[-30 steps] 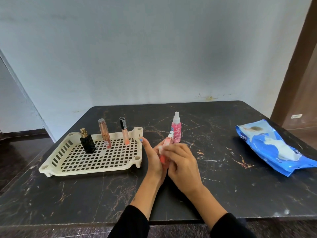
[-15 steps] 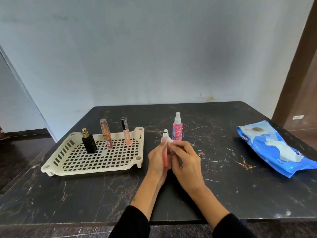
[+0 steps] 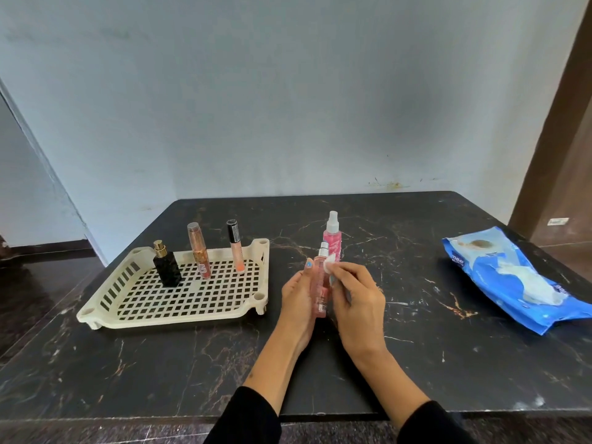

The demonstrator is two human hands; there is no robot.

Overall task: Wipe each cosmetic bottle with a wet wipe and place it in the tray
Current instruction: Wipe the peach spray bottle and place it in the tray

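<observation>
My left hand [image 3: 296, 291] holds a slim peach-pink bottle [image 3: 320, 283] upright just above the table. My right hand [image 3: 355, 293] pinches a small white wet wipe [image 3: 330, 262] against the bottle's upper side. Behind them a pink spray bottle [image 3: 333, 238] stands on the table. The cream perforated tray [image 3: 179, 310] lies to the left. In its far part stand a black perfume bottle [image 3: 166, 265], a rose-gold tube [image 3: 199, 251] and a black-capped peach tube [image 3: 235, 246].
A blue pack of wet wipes [image 3: 512, 277] lies at the right of the dark marble table [image 3: 128, 363]. A pale wall rises behind the table. A brown door frame [image 3: 557, 123] stands at the far right.
The bottle was tilted and half covered by my hands; now it stands upright and more exposed. My right hand has moved the wipe up along the bottle toward its top.
</observation>
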